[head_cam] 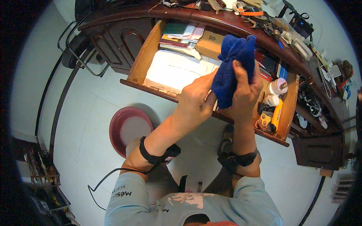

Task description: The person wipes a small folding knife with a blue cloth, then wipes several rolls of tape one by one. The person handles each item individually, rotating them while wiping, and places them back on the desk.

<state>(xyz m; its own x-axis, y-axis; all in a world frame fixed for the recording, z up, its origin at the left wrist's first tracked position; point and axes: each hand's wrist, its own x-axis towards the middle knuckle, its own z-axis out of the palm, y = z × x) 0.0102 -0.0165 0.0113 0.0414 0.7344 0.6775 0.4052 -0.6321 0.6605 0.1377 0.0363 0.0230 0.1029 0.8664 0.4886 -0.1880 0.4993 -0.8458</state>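
Note:
A bunched blue cloth (230,76) is held up between my two hands, over an open wooden drawer (142,60). My left hand (198,97) grips the cloth's lower left edge; its fingertips are partly hidden by the fabric. From the right side, my right hand (247,82) closes on the cloth, thumb across its front. Beneath them in the drawer lie white papers (178,70), a stack of booklets (181,36) and a brown cardboard box (209,43). Right of my right hand are round white containers (277,86) and a yellow utility knife (277,114).
A pink basin (116,132) holding cloudy liquid stands on the floor at left. Behind the drawer, the dark wooden desk (181,12) carries cluttered items. A metal-framed chair (75,52) stands at upper left. A black cable (104,176) runs from my left wrist strap.

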